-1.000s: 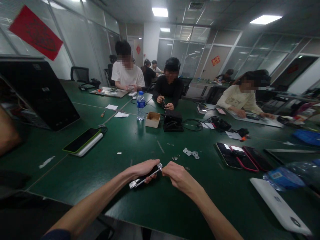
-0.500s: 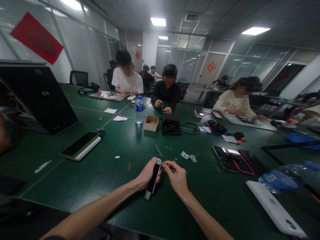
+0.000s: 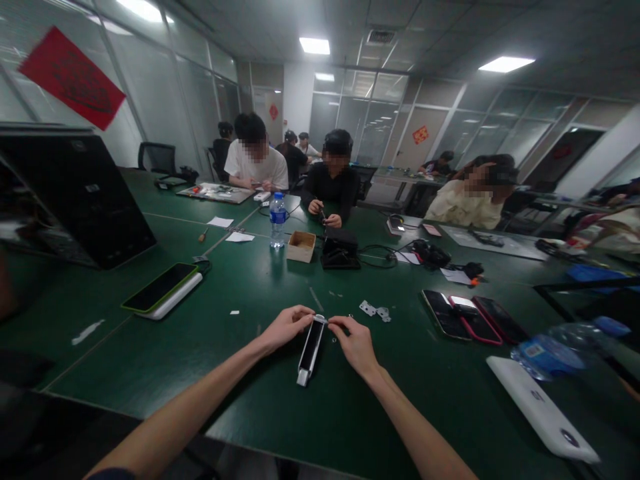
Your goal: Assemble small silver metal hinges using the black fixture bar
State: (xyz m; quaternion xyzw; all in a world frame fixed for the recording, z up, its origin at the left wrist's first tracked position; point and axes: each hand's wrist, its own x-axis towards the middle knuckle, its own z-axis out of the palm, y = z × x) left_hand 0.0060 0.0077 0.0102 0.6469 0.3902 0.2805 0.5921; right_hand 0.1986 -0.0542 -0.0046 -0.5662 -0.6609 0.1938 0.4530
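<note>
A long, narrow black piece with a silver frame (image 3: 312, 350) lies lengthwise on the green table, its near end a silver block. I cannot tell its exact kind. My left hand (image 3: 289, 327) grips its far left corner between thumb and fingers. At the far right corner my right hand (image 3: 354, 343) is closed in a pinch; whatever is between those fingertips is too small to make out. Close to the right fingers lies a small ring-like part (image 3: 334, 341). Two flat silver plates with holes (image 3: 368, 308) rest further off to the right.
An open cardboard box (image 3: 301, 247) and a water bottle (image 3: 278, 221) stand ahead. Several phones (image 3: 447, 313) lie right, near a tipped bottle (image 3: 547, 351) and a white power bank (image 3: 543, 410). Left is a green-edged phone (image 3: 160, 288) and a black computer case (image 3: 83, 193). People sit opposite.
My left hand has loosened its wrap around the black-and-silver piece and moved to its far left corner. The piece now shows more of its length. A person at right has raised a hand.
</note>
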